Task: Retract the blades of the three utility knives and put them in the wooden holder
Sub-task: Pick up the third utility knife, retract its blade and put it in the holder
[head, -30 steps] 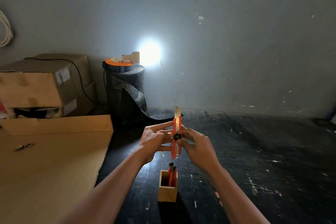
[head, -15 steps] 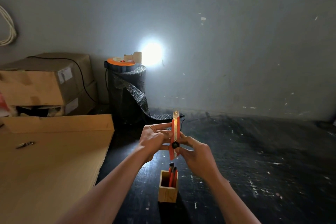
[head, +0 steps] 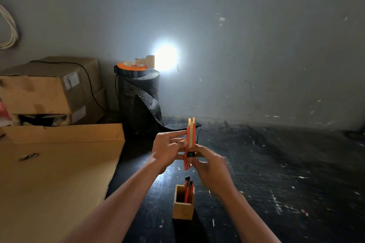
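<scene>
Between the earlier frames and this one the black slider [head: 190, 154] had been drawn down the orange knife [head: 190, 143], and far less blade [head: 191, 120] was left showing above the casing: only a short stub remained at the top. Retraction was judged nearly complete, though whether the blade was fully home could not be told.

The knife was held upright above the dark table [head: 276, 163], well clear of it. It was pinched along its upper casing by the fingers of the left hand [head: 167, 147], while the right hand [head: 210, 165] was closed around its lower end, thumb at the slider.

Two knives [head: 188, 189] were already stood in the wooden holder [head: 183, 202], leaning toward its right side, so this was judged the last of the three. The holder stood on the table directly below the hands and nearer the person, its left part open.

Room for lowering was judged ample: the cardboard sheet [head: 59, 173] ended well to the left, and the black roll [head: 141, 102] stood behind. Care was judged needed only at the holder's rim and the two handles inside.
</scene>
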`<state>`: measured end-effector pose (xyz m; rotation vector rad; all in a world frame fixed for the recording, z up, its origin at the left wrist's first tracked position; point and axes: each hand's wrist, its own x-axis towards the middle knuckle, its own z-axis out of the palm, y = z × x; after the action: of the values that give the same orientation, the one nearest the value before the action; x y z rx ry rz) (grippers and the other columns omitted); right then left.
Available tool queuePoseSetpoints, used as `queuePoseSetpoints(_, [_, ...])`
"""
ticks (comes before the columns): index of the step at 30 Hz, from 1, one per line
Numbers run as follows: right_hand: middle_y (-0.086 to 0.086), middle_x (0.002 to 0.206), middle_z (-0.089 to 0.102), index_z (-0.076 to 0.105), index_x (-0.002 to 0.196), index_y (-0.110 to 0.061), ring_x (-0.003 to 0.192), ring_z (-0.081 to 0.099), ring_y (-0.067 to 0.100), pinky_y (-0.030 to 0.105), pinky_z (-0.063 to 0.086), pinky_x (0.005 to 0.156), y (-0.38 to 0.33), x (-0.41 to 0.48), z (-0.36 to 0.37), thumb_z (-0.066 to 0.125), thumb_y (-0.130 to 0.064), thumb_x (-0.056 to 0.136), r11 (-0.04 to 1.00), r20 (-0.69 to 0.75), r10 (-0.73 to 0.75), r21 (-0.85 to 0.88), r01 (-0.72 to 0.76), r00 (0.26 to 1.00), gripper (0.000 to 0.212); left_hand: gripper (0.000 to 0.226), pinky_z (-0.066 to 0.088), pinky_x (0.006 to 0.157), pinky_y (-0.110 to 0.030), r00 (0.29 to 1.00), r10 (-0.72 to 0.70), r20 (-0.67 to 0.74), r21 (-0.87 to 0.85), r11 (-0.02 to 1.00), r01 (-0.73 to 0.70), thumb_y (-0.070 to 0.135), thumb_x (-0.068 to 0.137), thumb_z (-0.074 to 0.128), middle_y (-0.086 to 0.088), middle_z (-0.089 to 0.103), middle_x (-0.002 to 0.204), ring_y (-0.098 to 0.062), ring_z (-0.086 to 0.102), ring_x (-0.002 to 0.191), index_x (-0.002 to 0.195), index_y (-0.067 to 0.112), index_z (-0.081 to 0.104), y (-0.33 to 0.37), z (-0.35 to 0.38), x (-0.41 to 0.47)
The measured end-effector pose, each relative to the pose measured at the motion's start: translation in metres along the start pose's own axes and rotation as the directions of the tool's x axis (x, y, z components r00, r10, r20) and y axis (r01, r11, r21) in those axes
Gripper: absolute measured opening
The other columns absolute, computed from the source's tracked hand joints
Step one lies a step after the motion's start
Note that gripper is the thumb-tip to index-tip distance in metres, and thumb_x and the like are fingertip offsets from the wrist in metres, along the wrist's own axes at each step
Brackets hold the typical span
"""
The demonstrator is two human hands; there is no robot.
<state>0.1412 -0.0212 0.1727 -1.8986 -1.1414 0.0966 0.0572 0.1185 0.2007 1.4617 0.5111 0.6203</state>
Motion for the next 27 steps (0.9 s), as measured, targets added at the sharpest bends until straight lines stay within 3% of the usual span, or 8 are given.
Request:
queuePoseSetpoints(3, [-0.027, 0.109, 0.060, 0.067, 0.117, -0.031, 0.088, 0.056, -0.017, -0.005, 0.041, 0.071, 0.003, -0.001, 0.001, 0.070, -0.016, 0.091, 1.000, 0.014, 0.007, 0.000, -0.007, 1.000, 0.030, 0.034, 0.065, 0.061, -0.039, 1.000, 0.023, -0.013, 0.030, 0.999, -0.022, -0.008, 0.089, 0.071, -0.008, 0.082, 0.092, -0.028, 0.081, 0.078, 0.118, 0.010, 0.075, -0.002, 0.001, 0.000])
queuePoseSetpoints(8, [-0.020, 0.106, 0.063, 0.067, 0.117, -0.020, 0.082, 0.055, -0.017, -0.006, 0.040, 0.065, 0.009, -0.004, 0.001, 0.070, -0.017, 0.091, 0.999, 0.006, 0.044, -0.013, -0.044, 0.999, 0.027, 0.034, 0.066, 0.067, -0.046, 1.000, 0.025, -0.006, 0.036, 0.999, -0.025, -0.007, 0.090, 0.070, -0.012, 0.082, 0.093, -0.031, 0.081, 0.079, 0.119, 0.010, 0.075, -0.007, 0.004, -0.002])
queuePoseSetpoints(13, [-0.008, 0.122, 0.068, 0.065, 0.122, -0.024, 0.105, 0.060, -0.001, -0.004, 0.043, 0.076, 0.010, -0.005, 0.001, 0.070, -0.014, 0.091, 1.000, 0.013, 0.016, -0.017, -0.016, 1.000, 0.033, 0.039, 0.063, 0.059, -0.034, 1.000, 0.020, 0.023, -0.025, 1.000, -0.019, -0.009, 0.090, 0.069, -0.007, 0.083, 0.086, -0.029, 0.081, 0.078, 0.115, 0.020, 0.073, 0.000, 0.003, -0.001])
queuePoseSetpoints(17, [-0.016, 0.106, 0.064, 0.065, 0.107, -0.022, 0.084, 0.060, -0.014, -0.005, 0.042, 0.071, 0.003, -0.005, 0.004, 0.073, -0.021, 0.087, 0.999, -0.039, 0.043, 0.025, -0.042, 0.998, 0.021, 0.039, 0.065, 0.063, -0.038, 0.999, 0.017, 0.047, -0.030, 0.999, -0.015, -0.010, 0.091, 0.067, -0.009, 0.082, 0.090, -0.031, 0.081, 0.081, 0.116, 0.020, 0.073, -0.001, 0.004, -0.003])
queuePoseSetpoints(20, [-0.028, 0.099, 0.059, 0.060, 0.107, -0.030, 0.081, 0.055, -0.029, -0.006, 0.041, 0.066, 0.001, -0.006, 0.004, 0.075, -0.024, 0.086, 0.998, -0.035, 0.044, 0.057, -0.042, 0.998, 0.026, 0.038, 0.065, 0.064, -0.036, 0.999, 0.016, 0.051, -0.043, 0.999, -0.014, -0.010, 0.091, 0.067, -0.010, 0.082, 0.090, -0.032, 0.080, 0.082, 0.114, 0.020, 0.074, -0.001, 0.003, -0.003])
queuePoseSetpoints(23, [-0.027, 0.105, 0.059, 0.066, 0.114, -0.029, 0.080, 0.053, -0.028, -0.006, 0.041, 0.067, 0.000, -0.005, 0.001, 0.072, -0.021, 0.089, 0.998, -0.016, 0.040, 0.042, -0.040, 0.999, 0.027, 0.038, 0.064, 0.061, -0.032, 0.999, 0.026, 0.048, -0.038, 0.999, -0.024, -0.009, 0.091, 0.068, -0.008, 0.082, 0.090, -0.029, 0.081, 0.080, 0.118, 0.016, 0.073, 0.002, 0.001, -0.002])
queuePoseSetpoints(27, [-0.028, 0.097, 0.058, 0.058, 0.100, -0.034, 0.075, 0.054, -0.021, -0.004, 0.042, 0.063, -0.002, -0.004, -0.003, 0.073, -0.025, 0.088, 0.997, -0.042, 0.068, 0.046, -0.066, 0.997, 0.021, 0.039, 0.063, 0.059, -0.030, 0.998, 0.025, 0.052, -0.028, 0.999, -0.024, -0.010, 0.092, 0.066, -0.003, 0.082, 0.086, -0.025, 0.081, 0.078, 0.121, 0.015, 0.073, 0.004, 0.004, -0.003])
